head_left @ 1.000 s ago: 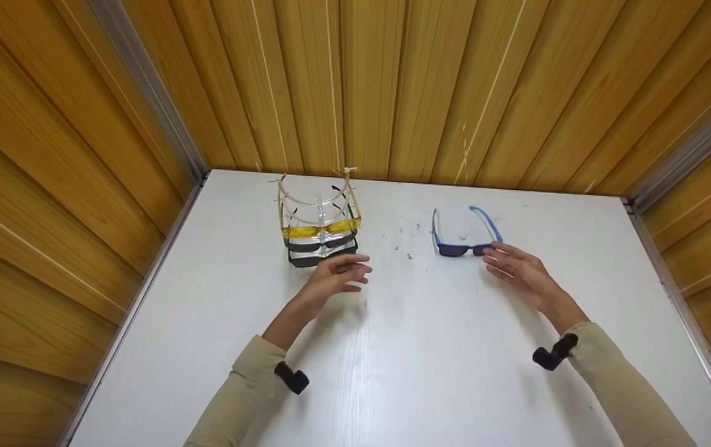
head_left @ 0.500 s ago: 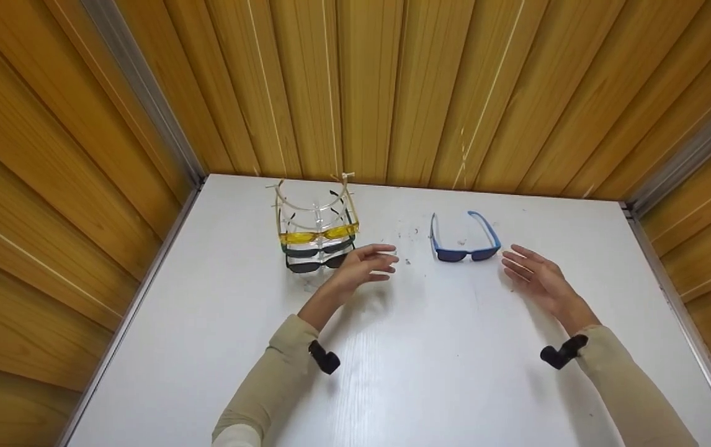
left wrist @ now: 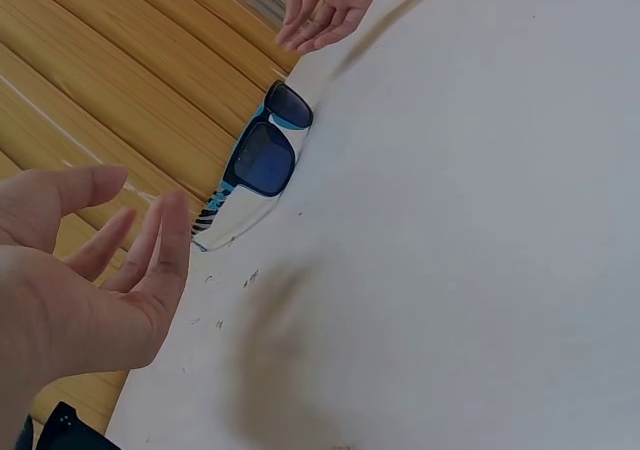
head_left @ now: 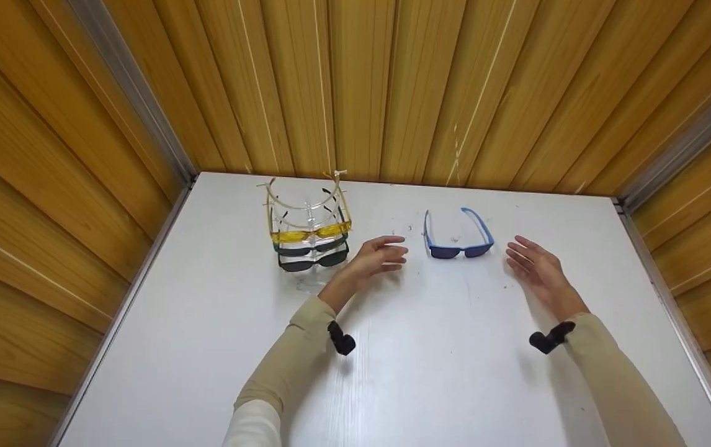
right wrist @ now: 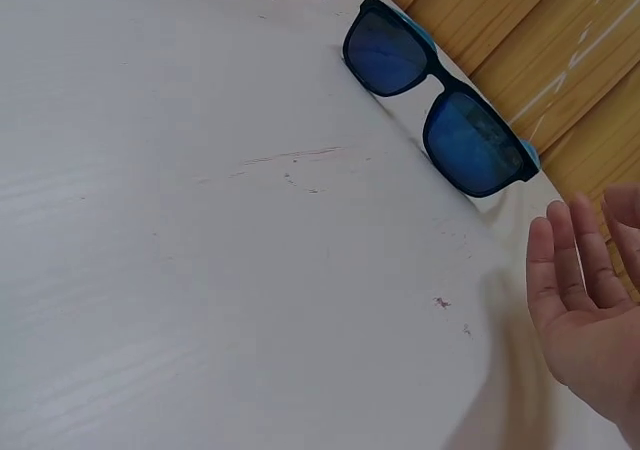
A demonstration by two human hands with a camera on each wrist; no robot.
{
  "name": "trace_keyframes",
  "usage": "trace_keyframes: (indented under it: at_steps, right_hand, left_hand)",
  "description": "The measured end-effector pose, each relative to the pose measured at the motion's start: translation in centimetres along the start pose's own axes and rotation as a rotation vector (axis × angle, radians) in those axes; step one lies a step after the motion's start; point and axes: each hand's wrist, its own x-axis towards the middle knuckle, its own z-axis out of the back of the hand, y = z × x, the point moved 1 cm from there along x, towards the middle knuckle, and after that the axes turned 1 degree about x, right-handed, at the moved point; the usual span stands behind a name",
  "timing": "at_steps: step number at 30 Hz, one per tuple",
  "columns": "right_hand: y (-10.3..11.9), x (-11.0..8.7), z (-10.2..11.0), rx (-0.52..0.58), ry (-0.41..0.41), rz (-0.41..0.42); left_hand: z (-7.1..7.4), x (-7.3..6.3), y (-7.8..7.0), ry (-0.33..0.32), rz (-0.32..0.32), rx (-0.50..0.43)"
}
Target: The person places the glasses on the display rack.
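Blue-framed sunglasses (head_left: 461,251) with dark lenses stand on the white table, their temples unfolded toward the back wall. To their left hovers my left hand (head_left: 371,261), fingers loosely extended and holding nothing. On the other side my right hand (head_left: 540,271) is held apart from the frame, palm turned inward and fingers nearly straight. Both lenses of the sunglasses (right wrist: 478,142) face the right wrist camera. Left of my left hand, a clear display rack (head_left: 310,217) carries yellow glasses (head_left: 311,234) on top and two dark-lensed pairs, the lowest being black sunglasses (head_left: 313,262).
Wood-patterned panels (head_left: 386,87) rise behind the white table (head_left: 417,372) and at both sides. Small dark marks dot the tabletop near the sunglasses. The rack stands close to the back left corner.
My left hand has moved right, away from the rack toward the blue sunglasses. My right hand has let go of them and drawn off to the right.
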Motion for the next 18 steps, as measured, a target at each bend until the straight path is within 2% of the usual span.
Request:
trace_keyframes:
  at_steps: [5, 10, 14, 18]
  right_hand:
    - [-0.2, 1.9, -1.7, 0.020, -0.062, 0.054]
    - [-1.1, 2.7, -2.5, 0.032, -0.098, 0.100]
    - [-1.8, 2.8, -2.9, -0.042, -0.082, 0.126]
    - [-2.2, 3.0, -3.1, -0.164, -0.078, 0.119]
  left_hand:
    - [-0.2, 1.0, 0.2, -0.044, -0.001, -0.013]
    - [-1.2, 1.9, 1.0, -0.029, 0.022, -0.067]
    - [-1.9, 2.6, 1.5, -0.018, 0.000, -0.103]
    - [-2.5, 3.3, 1.8, -0.022, -0.037, -0.132]
